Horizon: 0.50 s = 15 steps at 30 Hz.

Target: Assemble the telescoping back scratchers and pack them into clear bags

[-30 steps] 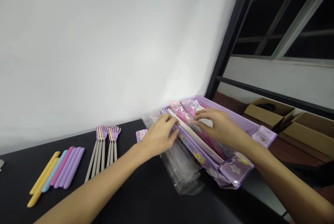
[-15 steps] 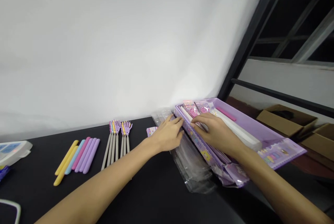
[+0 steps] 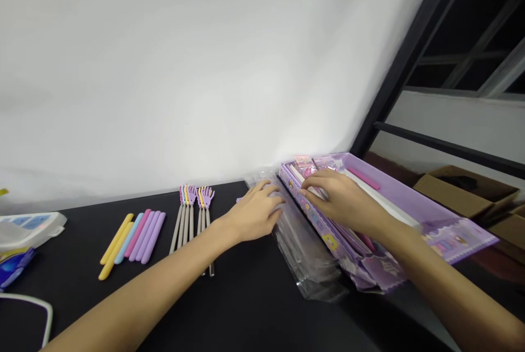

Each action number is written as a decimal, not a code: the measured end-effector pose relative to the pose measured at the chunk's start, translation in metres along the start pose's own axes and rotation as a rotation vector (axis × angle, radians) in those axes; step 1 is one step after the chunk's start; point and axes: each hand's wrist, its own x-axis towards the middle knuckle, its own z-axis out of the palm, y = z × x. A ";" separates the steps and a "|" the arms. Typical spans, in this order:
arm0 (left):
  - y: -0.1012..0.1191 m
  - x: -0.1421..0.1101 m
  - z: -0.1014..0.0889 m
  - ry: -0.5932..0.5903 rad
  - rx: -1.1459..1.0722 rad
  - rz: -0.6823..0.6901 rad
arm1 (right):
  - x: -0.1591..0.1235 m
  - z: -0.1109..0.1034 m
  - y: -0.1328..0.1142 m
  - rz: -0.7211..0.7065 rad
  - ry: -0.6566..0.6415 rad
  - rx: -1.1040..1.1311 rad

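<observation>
My left hand (image 3: pixel 256 211) lies palm down over a stack of clear plastic bags (image 3: pixel 307 253), fingers apart and holding nothing. Beside it, my right hand (image 3: pixel 338 199) is over the near side of a purple printed box (image 3: pixel 324 229). Its fingers are curled, with the thumb and fingertips close together at the box's edge; whatever is between them is hidden. Inside the box stand thin purple and white pieces, small pink packets (image 3: pixel 304 163) and a pink stick (image 3: pixel 363 178). Left of my left hand are several back scratchers (image 3: pixel 186 218) with coloured hand-shaped heads.
Several yellow, blue, pink and purple rods (image 3: pixel 137 237) lie on the black table (image 3: pixel 238 308). A white power strip (image 3: pixel 36 230), a blue packet (image 3: pixel 16 265) and a white cable (image 3: pixel 36 301) are at the left. Cardboard boxes (image 3: pixel 459 193) stand beyond a black metal frame (image 3: pixel 435 147).
My left hand has drawn back from the box's side, leftward over the clear bags. My right hand stays at the box's edge. The view has turned slightly left.
</observation>
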 end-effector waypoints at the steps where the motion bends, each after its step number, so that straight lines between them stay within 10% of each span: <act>1: -0.003 -0.004 -0.001 0.002 -0.007 -0.019 | 0.004 -0.002 -0.008 0.026 0.018 0.002; 5: -0.012 -0.020 -0.004 -0.009 -0.016 -0.063 | 0.016 0.004 -0.043 0.143 0.045 0.011; 15: -0.032 -0.059 -0.019 0.016 0.068 -0.118 | -0.002 0.042 -0.070 0.212 -0.386 -0.188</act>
